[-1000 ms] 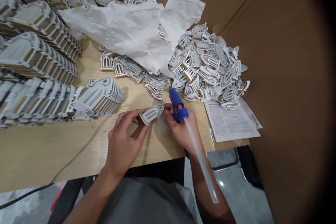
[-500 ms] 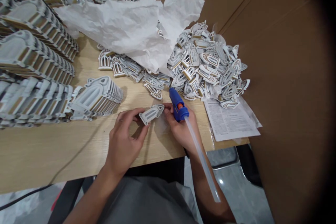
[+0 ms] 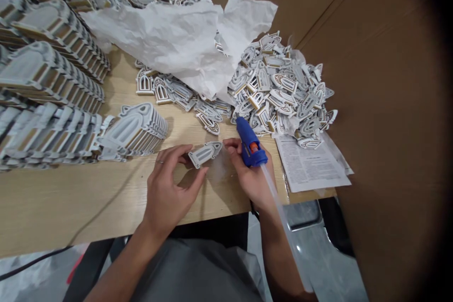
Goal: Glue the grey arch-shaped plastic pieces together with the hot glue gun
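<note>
My left hand [image 3: 170,184] is curled round a small white arch-shaped window piece [image 3: 205,154], fingers at its far side and thumb by its near edge. The piece is tilted, its pointed end toward my right hand [image 3: 253,174]. That hand holds a blue hot glue gun [image 3: 249,141] across the palm, nozzle facing away from me. Thumb and forefinger come together close to the piece's tip; whether they touch it I cannot tell. A long clear glue stick [image 3: 283,214] runs out of the gun's back over my forearm.
Stacked arch pieces [image 3: 136,127] stand in rows at the left. A loose heap of similar pieces [image 3: 283,85] lies at the right, beside crumpled white paper [image 3: 170,37]. Printed sheets [image 3: 313,165] lie at the table's right edge. Brown panels rise behind and to the right.
My right hand and the glue gun have shifted slightly right, away from the piece. My left thumb has moved a little right along the near edge, while the piece stays nearly in place.
</note>
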Demonstrator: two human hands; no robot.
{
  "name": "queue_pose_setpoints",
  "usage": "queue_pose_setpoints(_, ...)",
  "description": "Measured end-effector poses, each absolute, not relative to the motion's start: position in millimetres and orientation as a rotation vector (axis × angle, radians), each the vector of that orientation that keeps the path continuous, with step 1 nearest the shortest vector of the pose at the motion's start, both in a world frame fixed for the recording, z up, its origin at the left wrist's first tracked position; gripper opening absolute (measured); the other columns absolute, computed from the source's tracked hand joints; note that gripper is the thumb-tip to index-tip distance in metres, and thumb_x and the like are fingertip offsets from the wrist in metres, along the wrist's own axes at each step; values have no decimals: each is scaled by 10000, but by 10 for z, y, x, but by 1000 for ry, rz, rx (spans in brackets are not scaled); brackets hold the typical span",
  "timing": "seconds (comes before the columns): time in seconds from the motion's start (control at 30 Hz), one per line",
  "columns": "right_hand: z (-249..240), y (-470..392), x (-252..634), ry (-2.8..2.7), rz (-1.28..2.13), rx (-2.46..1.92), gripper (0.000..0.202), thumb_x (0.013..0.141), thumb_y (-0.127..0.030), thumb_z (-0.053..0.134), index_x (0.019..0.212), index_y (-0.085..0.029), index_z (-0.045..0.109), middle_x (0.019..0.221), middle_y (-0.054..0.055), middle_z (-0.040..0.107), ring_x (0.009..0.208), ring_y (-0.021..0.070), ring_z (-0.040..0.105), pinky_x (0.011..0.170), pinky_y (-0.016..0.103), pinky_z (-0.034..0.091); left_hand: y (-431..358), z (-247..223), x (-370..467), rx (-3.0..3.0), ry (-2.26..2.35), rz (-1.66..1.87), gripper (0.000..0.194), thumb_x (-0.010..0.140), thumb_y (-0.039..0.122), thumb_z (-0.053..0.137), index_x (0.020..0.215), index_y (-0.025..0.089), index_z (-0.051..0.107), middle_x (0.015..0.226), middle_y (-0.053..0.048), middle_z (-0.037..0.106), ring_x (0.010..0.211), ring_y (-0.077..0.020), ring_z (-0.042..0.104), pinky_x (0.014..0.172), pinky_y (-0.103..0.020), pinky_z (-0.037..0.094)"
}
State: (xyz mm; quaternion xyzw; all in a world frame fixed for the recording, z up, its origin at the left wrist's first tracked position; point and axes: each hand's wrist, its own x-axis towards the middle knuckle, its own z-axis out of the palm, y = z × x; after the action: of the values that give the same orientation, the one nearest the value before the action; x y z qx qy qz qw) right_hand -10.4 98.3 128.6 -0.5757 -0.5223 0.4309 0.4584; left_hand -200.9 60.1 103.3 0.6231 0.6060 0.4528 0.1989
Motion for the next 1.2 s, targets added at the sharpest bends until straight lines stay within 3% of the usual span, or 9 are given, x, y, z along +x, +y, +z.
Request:
queue_pose_setpoints(0.17, 1396, 949, -99, -1283, 1055, -1396, 165, 981, -333, 736, 916, -269, 599, 1148, 63, 823, 1096, 263, 782, 906, 385, 623, 596, 1051, -1990, 1683, 1721, 1329, 328, 964, 273, 796, 1272, 227, 691, 1182, -78, 733, 941, -208, 730, 948, -409, 623)
queue_pose_setpoints(0.47, 1756, 812, -82, -1420, 1091, -1304, 239, 1038, -273, 703, 851, -275, 553, 1094, 38, 817, 926, 216, 768, 923, 401, 637, 609, 1130, -1922, 1818, 1732, 1392, 262, 973, 205, 765, 1225, 242, 701, 1145, -71, 741, 929, -217, 706, 936, -402, 602)
queue_pose_setpoints(0.7, 1893, 638, 20, -1405, 1314, -1054, 272, 1041, -235, 733, 838, -290, 561, 1030, 14, 805, 816, 207, 730, 748, 378, 622, 652, 1128, -1867, 1833, 1808, 1335, 217, 1015, 259, 727, 1223, 202, 701, 1198, -117, 740, 1187, -295, 712, 1076, -468, 575)
queue_pose_setpoints(0.83, 1904, 574, 74, -1426, 1331, -919, 251, 1023, -245, 745, 842, -303, 582, 943, 37, 785, 869, 255, 740, 656, 384, 596, 714, 1153, -1879, 1805, 1794, 1304, 224, 1023, 295, 710, 1230, 207, 709, 1230, -114, 736, 1167, -288, 717, 1031, -462, 589)
queue_pose_setpoints(1.2, 1863, 609, 92, -1421, 1320, -974, 258, 1020, -205, 751, 834, -289, 594, 944, 16, 776, 889, 233, 754, 846, 423, 624, 903, 1230, -1840, 1701, 1850, 1202, 112, 986, 288, 706, 940, 194, 747, 977, -74, 780, 894, -253, 737, 845, -423, 591)
